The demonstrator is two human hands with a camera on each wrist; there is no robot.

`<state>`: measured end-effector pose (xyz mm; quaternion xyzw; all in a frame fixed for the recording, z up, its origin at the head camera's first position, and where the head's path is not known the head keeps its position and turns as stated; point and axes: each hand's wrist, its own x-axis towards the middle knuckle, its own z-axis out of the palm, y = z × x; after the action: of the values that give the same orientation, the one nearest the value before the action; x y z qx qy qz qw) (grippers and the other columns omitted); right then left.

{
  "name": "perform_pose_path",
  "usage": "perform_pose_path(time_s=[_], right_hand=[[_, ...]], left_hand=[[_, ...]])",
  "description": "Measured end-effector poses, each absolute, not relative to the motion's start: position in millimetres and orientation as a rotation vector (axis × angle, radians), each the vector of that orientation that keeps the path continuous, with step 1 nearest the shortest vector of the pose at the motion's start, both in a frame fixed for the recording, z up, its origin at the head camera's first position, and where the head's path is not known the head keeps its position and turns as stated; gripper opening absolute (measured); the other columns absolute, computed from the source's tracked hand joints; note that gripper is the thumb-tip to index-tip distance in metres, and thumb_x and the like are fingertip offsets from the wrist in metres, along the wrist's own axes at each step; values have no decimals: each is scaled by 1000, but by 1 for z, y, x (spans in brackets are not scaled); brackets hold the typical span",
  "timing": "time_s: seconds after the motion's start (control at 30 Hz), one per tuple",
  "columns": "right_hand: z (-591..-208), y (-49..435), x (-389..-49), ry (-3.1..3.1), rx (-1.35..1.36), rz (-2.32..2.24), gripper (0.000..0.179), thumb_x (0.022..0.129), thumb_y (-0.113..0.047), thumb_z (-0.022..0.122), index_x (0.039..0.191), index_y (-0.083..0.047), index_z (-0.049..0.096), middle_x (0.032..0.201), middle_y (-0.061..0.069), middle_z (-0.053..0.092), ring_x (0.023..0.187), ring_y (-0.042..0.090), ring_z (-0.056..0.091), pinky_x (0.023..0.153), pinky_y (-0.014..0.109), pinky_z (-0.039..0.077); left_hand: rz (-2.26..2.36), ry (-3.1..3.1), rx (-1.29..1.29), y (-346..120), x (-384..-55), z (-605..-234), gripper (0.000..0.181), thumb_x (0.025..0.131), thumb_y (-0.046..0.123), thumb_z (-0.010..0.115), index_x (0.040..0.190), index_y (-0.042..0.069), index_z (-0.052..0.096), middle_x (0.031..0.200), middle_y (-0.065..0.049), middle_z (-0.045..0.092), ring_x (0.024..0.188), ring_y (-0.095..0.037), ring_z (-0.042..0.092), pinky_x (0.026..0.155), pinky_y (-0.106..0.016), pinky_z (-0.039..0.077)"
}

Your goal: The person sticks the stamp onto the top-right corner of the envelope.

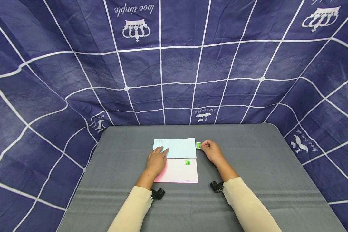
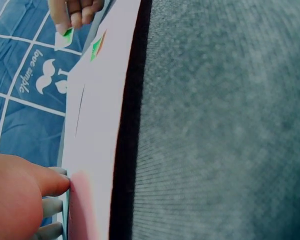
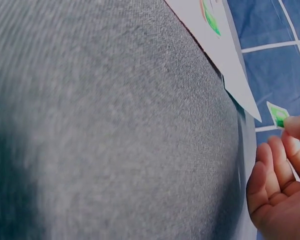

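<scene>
A light blue envelope (image 1: 177,147) lies flat above a pink-and-white envelope (image 1: 179,172), which bears a green stamp (image 1: 187,162) near its upper right corner. My left hand (image 1: 156,162) rests with spread fingers on the lower left part of the blue envelope. Between thumb and fingertips my right hand (image 1: 213,150) pinches a second green stamp (image 1: 198,145) with a white border, just right of the blue envelope's edge. In the right wrist view this held stamp (image 3: 277,114) is raised off the table, apart from the envelope.
A grey cloth-covered table (image 1: 249,154) spreads around the envelopes. Behind it and at both sides hangs a dark blue curtain (image 1: 179,64) with white lines. Black cameras (image 1: 217,186) sit on both wrists.
</scene>
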<state>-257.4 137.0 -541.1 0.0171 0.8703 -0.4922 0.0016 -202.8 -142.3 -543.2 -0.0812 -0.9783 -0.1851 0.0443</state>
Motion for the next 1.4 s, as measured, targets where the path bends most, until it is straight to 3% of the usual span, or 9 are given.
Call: perform_pose_path(time_s=[0.97, 1.4], right_hand=[[-541, 114, -276, 2646, -48, -1551, 17, 99, -21, 62, 100, -5, 67, 90, 7, 68, 77, 12, 57, 70, 26, 45], [-547, 110, -286, 2691, -44, -1442, 18, 98, -23, 63, 98, -6, 66, 94, 11, 67, 85, 22, 59, 75, 31, 45]], left_hand=[[-585, -3082, -214, -145, -207, -547, 40, 105, 20, 50, 144, 21, 58, 156, -12, 48, 148, -35, 39, 120, -55, 32], [-613, -3081, -200, -144, -206, -544, 41, 104, 18, 51, 144, 20, 59, 155, -13, 48, 148, -36, 39, 120, -56, 32]])
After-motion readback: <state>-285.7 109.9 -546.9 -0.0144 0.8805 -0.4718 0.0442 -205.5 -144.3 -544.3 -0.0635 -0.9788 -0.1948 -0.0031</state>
